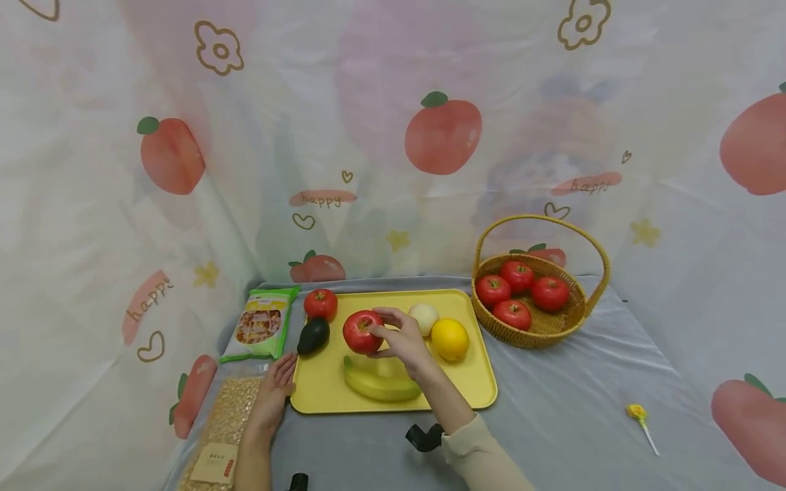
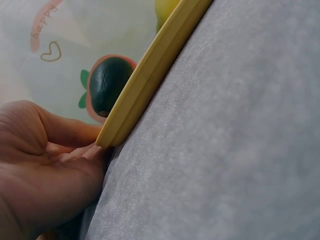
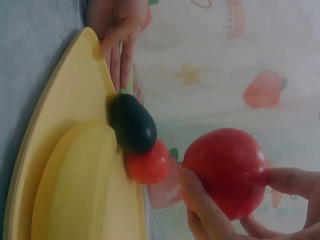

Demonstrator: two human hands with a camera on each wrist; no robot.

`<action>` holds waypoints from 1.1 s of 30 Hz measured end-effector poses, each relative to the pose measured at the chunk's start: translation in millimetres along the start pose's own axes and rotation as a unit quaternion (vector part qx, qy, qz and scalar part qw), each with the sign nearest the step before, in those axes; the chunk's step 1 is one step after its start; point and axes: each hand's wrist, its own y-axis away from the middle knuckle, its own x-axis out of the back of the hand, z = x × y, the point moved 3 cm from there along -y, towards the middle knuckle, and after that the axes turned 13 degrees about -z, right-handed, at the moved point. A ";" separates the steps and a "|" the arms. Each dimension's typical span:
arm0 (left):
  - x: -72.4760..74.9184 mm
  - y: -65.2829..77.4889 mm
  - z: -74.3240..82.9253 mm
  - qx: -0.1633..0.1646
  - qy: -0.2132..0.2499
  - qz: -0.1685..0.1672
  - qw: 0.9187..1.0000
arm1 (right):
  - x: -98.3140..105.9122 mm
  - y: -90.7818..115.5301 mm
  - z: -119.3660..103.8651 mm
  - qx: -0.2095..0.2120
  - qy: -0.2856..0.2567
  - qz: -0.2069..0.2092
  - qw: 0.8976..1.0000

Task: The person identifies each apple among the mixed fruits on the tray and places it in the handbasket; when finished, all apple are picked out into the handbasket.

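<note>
Pale printed cloth hangs behind and to both sides of the yellow tray, patterned with red fruit, flowers and hearts; the word "happy" can be read on it several times, written over pink strokes. Under the tray lies a grey cloth.

Above the left half of the tray, the right hand pinches a red apple between thumb and fingers, clear of the surface. At the tray's left edge, the left hand holds the rim between thumb and extended fingers, near the front corner.

On the tray, a banana lies toward the front; a pale round item and an orange sit in the right half. A dark avocado lies at the tray's left rim, with a tomato just behind it at the rear left corner.

Left of the tray is a green-edged packet, its print too small to read. In front of that, a clear bag of grains bears a cream label with small, illegible characters and a red mark.

Right of the tray, a wicker basket contains four red apples; farther right and forward lies a yellow lollipop.
</note>
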 end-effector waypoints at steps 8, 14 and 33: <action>2.0 0.3 -0.5 -0.008 -0.005 -0.003 1.000 | 24.4 8.9 -10.7 0.009 0.002 0.025 1.000; 3.5 0.1 -2.2 0.001 -0.011 0.001 1.000 | 44.6 14.2 -20.3 0.001 0.008 0.045 0.999; 1.8 -2.5 0.0 0.008 0.002 0.004 1.000 | 104.2 26.5 -49.1 -0.023 0.023 0.052 0.998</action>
